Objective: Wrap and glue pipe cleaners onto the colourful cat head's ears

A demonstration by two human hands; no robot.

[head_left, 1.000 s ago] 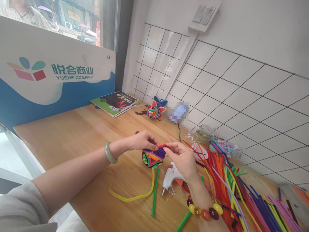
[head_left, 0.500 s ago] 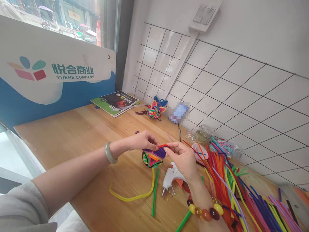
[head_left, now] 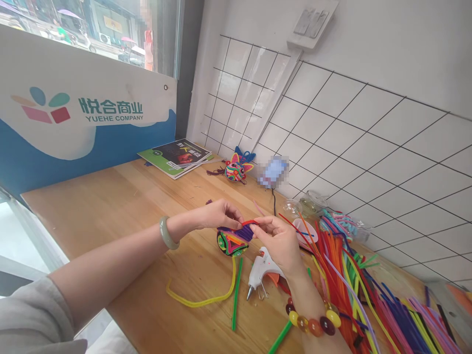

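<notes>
1. Craft piece: fuzzy, many-coloured, purple along its upper part, with a red strip at the edge. It was held just beyond the glue gun and to its left. It was judged light, soft-surfaced and not slippery, springy rather than stiff, its rows liable to bend under a hard squeeze. The rim was judged the best hold, by a fingertip pinch that spared the decorated face.

2. Left hand: beyond the glue gun, to its left. Thumb and forefinger were nearly together, pinching the upper edge by the red strip.

3. Right hand: beyond the glue gun, to its right. Thumb and forefinger met on the strip's right end; how firmly, could not be told.

4. Yellow stem: lay curved, left of the glue gun; whether it joined the craft piece could not be told.

5. Green stem: lay straight, near the glue gun's nozzle, to its left.

6. Coloured stems: lay heaped, right of the glue gun.

7. Eared ornament: stood well beyond the glue gun.
</notes>
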